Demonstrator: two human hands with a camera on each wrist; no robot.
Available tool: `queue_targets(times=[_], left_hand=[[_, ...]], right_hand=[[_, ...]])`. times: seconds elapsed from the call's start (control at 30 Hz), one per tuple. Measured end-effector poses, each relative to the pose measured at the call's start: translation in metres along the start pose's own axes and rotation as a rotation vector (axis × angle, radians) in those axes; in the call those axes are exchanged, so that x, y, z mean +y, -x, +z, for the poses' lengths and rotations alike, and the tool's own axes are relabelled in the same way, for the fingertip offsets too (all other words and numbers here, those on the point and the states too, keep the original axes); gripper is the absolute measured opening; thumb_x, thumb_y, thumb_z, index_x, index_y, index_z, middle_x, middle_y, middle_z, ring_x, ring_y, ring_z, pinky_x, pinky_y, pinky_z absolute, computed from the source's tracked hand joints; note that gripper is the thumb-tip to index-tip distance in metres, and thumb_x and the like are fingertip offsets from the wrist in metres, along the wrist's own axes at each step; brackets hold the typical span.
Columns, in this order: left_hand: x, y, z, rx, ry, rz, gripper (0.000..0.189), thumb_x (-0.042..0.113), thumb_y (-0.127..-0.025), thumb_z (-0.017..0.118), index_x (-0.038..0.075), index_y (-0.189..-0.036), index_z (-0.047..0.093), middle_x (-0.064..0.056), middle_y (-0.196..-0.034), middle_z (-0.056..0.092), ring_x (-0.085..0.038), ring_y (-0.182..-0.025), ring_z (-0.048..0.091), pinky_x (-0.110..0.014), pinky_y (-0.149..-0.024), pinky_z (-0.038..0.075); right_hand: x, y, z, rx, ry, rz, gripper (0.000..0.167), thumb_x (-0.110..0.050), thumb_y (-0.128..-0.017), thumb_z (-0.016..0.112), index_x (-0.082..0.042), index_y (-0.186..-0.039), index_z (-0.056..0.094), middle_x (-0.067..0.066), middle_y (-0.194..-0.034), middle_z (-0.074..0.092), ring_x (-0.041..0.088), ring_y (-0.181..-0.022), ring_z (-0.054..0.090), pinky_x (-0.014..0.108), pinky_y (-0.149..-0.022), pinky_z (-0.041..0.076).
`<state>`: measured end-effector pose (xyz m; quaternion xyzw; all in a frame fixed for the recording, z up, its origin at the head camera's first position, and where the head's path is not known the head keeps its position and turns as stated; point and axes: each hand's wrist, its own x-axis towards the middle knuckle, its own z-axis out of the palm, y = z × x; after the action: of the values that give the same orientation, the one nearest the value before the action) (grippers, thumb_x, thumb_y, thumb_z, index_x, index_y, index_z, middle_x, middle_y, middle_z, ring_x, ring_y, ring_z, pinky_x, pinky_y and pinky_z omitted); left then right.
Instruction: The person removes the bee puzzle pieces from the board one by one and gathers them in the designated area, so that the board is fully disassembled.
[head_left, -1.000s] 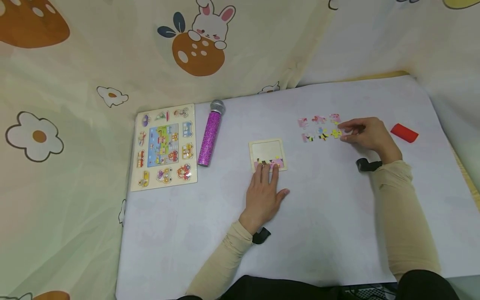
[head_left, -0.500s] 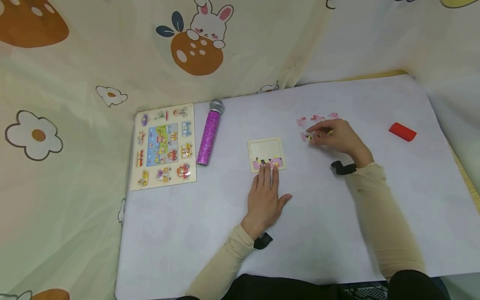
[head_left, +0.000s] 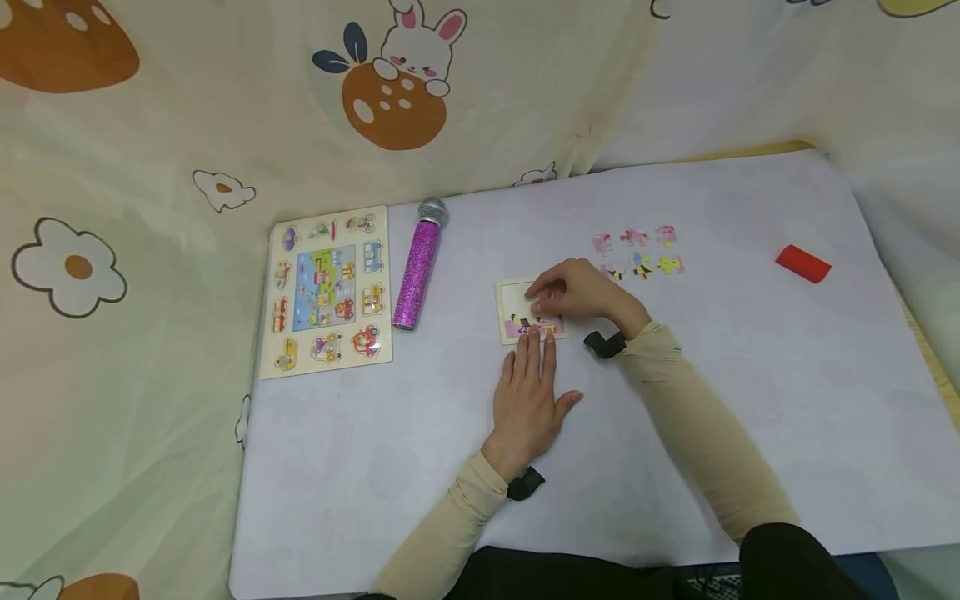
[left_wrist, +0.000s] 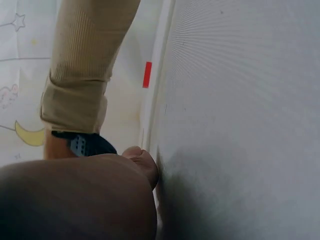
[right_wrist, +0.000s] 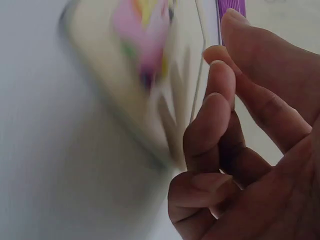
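Left fingers (head_left: 533, 353) straight, right fingers (right_wrist: 210, 120) bent

Left of centre in the head view, a pale vehicle-puzzle board (head_left: 327, 292) and, close by its right edge, a purple glittery microphone (head_left: 417, 271). Far right, a red block (head_left: 803, 263); across top and left, a cloth (head_left: 187, 375) printed with flowers (head_left: 69, 268) and a rabbit (head_left: 420, 54).

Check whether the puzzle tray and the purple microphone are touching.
Apart. The head view shows it: a strip of white tabletop lies between the puzzle tray and the purple microphone.
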<state>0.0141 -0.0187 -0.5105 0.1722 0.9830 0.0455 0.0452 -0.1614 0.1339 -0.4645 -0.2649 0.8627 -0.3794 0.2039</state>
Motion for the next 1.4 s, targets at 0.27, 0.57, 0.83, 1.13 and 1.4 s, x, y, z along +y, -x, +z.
queue_targets(times=[0.27,0.57,0.83,1.13,1.4], left_hand=[[0.0,0.001,0.001,0.011,-0.016,0.0,0.092,0.067,-0.106,0.043,0.005,-0.169,0.021,-0.02,-0.176,0.021,-0.033,-0.164,0.022,-0.045,-0.13,0.026],[0.0,0.002,-0.001,0.035,-0.05,-0.001,0.091,0.068,-0.105,0.045,0.005,-0.168,0.027,-0.02,-0.174,0.027,-0.032,-0.162,0.029,-0.045,-0.128,0.03],[0.001,0.001,0.001,0.036,-0.069,-0.004,0.09,0.068,-0.105,0.044,0.006,-0.168,0.029,-0.019,-0.174,0.028,-0.032,-0.162,0.029,-0.044,-0.128,0.03],[0.0,0.001,-0.001,0.022,-0.07,-0.007,0.089,0.068,-0.105,0.043,0.007,-0.168,0.027,-0.018,-0.175,0.026,-0.031,-0.163,0.027,-0.044,-0.128,0.028],[-0.001,0.001,-0.002,0.021,-0.066,0.001,0.091,0.068,-0.105,0.044,0.006,-0.169,0.025,-0.019,-0.176,0.022,-0.031,-0.163,0.027,-0.044,-0.128,0.029]], right_hand=[[-0.013,-0.009,0.015,-0.084,-0.004,-0.03,0.02,-0.01,-0.09,0.084,-0.004,-0.109,0.081,0.006,-0.085,0.076,0.011,-0.065,0.058,0.026,-0.063,0.047],[-0.018,-0.014,0.023,-0.09,0.055,-0.002,0.016,-0.013,-0.087,0.088,-0.009,-0.101,0.08,0.004,-0.089,0.076,0.015,-0.073,0.062,0.03,-0.071,0.048],[-0.02,-0.016,0.029,-0.08,0.08,0.038,0.019,-0.014,-0.086,0.088,-0.009,-0.1,0.075,0.005,-0.093,0.075,0.016,-0.074,0.061,0.03,-0.072,0.048],[-0.022,-0.014,0.031,-0.073,0.011,0.005,0.017,-0.008,-0.089,0.084,-0.008,-0.1,0.071,0.004,-0.091,0.076,0.017,-0.081,0.068,0.034,-0.079,0.054],[-0.013,-0.003,0.022,0.063,-0.102,-0.015,0.019,-0.015,-0.096,0.08,-0.01,-0.109,0.067,0.007,-0.097,0.072,0.021,-0.087,0.067,0.033,-0.08,0.051]])
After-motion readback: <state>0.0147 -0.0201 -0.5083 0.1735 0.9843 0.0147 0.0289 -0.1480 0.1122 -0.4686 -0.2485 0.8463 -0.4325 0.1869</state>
